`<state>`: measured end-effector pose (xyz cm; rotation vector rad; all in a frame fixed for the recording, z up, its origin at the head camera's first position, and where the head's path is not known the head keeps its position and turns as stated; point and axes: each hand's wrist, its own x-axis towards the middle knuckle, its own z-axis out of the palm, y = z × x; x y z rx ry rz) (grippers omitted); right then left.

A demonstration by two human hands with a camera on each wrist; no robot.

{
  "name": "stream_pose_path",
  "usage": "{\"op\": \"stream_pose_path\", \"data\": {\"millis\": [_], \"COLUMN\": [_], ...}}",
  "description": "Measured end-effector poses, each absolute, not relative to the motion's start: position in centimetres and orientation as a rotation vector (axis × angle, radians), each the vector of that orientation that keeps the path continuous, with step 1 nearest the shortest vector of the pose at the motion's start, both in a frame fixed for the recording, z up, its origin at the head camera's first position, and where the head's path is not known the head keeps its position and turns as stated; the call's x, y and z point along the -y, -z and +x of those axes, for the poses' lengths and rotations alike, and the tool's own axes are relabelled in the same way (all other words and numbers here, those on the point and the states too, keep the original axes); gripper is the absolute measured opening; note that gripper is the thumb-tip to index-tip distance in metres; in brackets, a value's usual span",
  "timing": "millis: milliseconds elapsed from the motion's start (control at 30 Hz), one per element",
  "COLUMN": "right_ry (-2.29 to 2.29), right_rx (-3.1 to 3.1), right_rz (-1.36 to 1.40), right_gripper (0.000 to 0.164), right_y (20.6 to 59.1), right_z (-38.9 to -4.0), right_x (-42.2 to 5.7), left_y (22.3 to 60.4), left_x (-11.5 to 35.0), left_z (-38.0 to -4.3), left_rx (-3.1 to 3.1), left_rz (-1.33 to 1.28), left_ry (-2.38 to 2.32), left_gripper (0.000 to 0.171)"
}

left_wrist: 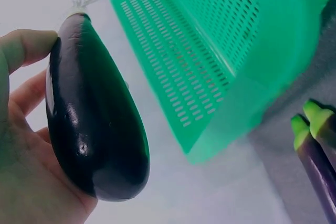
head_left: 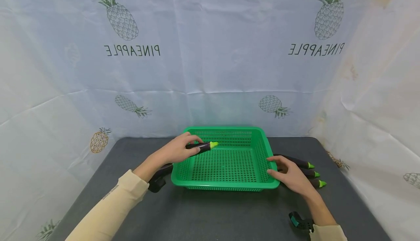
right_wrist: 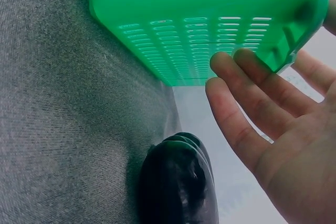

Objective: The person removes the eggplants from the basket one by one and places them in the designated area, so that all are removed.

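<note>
My left hand (head_left: pixel 182 148) grips a dark purple eggplant (left_wrist: pixel 94 114) above the left part of a green plastic basket (head_left: pixel 226 186). The eggplant's bright green cap (head_left: pixel 214 144) points right, over the basket. Thumb and fingers wrap its sides, and its rounded end shows in the left wrist view. My right hand (head_left: pixel 290 174) holds the basket's right rim, with thumb and index finger over the edge. In the right wrist view its other fingers (right_wrist: pixel 231 114) lie along the basket's outer wall. Nothing shows inside the basket.
Several eggplants (head_left: pixel 317 183) lie side by side on the dark table (head_left: pixel 213 215), right of the basket and partly behind my right hand. The left wrist view shows two green-capped eggplants (left_wrist: pixel 317 169) on the table. A pineapple-print curtain (head_left: pixel 210 69) encloses the back and sides.
</note>
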<state>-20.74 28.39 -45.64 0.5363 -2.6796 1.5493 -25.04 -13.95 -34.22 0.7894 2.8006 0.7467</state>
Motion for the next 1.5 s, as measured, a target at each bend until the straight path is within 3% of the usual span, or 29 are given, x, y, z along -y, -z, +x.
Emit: {"op": "stream_pose_path", "data": {"millis": [1500], "right_ry": [-1.543], "right_rx": [2.689], "right_rz": [0.509], "right_gripper": [0.047], "right_y": [45.6], "right_z": [-20.7], "right_x": [-28.4], "left_y": [37.0], "left_x": [23.7], "left_z": [-21.7], "left_rx": [-2.992], "left_rz": [0.585], "left_ry": [-0.975], "left_gripper": [0.036]}}
